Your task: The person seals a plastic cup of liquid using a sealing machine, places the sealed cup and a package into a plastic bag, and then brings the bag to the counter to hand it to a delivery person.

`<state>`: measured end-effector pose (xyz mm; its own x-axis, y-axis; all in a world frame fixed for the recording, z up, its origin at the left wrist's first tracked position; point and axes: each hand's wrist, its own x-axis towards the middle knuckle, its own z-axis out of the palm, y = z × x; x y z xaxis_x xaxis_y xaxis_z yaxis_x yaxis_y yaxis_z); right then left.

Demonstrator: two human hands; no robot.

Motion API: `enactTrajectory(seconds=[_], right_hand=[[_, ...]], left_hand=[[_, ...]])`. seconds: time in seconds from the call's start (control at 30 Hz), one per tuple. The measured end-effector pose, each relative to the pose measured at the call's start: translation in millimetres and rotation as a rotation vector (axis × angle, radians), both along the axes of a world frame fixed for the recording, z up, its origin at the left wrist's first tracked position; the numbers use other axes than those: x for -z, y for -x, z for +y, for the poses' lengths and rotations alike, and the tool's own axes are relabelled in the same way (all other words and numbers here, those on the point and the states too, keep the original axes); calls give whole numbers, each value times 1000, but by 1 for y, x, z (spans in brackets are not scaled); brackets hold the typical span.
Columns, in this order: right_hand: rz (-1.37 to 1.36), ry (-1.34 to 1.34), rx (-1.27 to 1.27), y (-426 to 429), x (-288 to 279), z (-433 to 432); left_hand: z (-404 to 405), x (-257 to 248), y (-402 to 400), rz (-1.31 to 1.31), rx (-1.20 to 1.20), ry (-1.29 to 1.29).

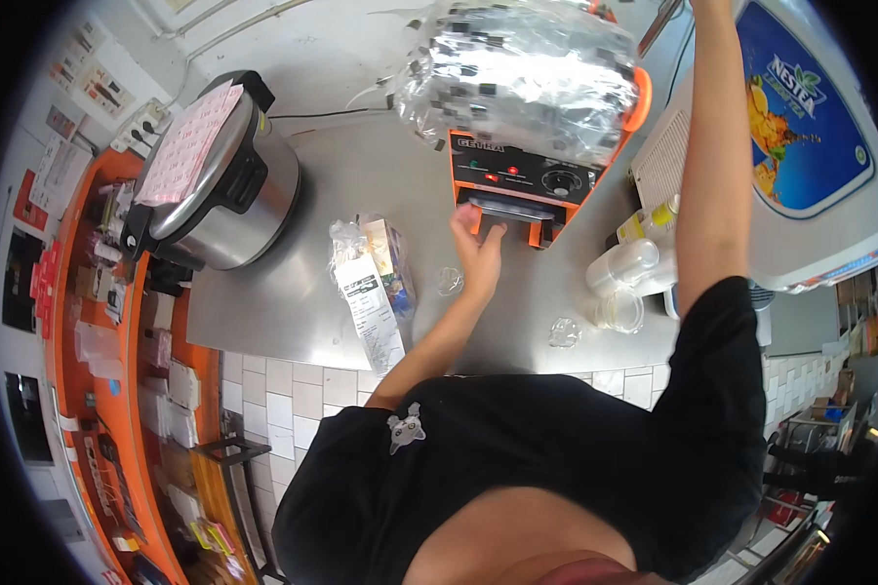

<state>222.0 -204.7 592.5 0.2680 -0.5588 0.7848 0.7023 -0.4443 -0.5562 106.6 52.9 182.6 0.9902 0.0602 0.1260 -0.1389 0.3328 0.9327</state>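
An orange and black Getra cup sealing machine point(523, 172) stands on the steel table, with a roll of clear printed film point(527, 73) over its top. At the machine's front opening is my left hand point(479, 245), fingers apart, beside the metal tray point(512, 208). Whether the fingertips touch the machine cannot be told. My right arm reaches up past the machine's right side, and its hand is out of view beyond the top edge. Left of my left forearm lie a printed paper slip point(373, 314) and a plastic-wrapped packet point(395, 267). Crumpled clear film point(451, 281) rests beside that forearm.
A large steel rice cooker point(263, 212) stands at the left under a patterned cloth. Clear plastic cups point(622, 267) and another film scrap point(565, 332) lie at the right, near a Nestea drink dispenser point(812, 110). Orange shelving point(132, 307) holds packages at far left.
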Motion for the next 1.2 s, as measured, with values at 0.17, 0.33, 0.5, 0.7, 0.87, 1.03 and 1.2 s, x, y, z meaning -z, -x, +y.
enactTrajectory(seconds=[0.17,0.33,0.5,0.7,0.87,1.03,1.2], right_hand=[[695,-9,100,-70,71,-111],[667,-16,-92,-1,133,-81],[507,-343,-98,149,200,42],[860,-251,-150,219,277,77],[1082,-140,-199,238,313,108],[1097,348,-234,220,330,125],[997,1020,37,186,346,142]], left_hand=[[-25,22,-31,575,328,476],[-22,44,-36,529,244,348],[-15,47,9,476,164,396],[14,47,62,515,135,431],[22,47,66,483,155,477],[34,36,93,514,121,574],[67,49,84,567,501,1036]])
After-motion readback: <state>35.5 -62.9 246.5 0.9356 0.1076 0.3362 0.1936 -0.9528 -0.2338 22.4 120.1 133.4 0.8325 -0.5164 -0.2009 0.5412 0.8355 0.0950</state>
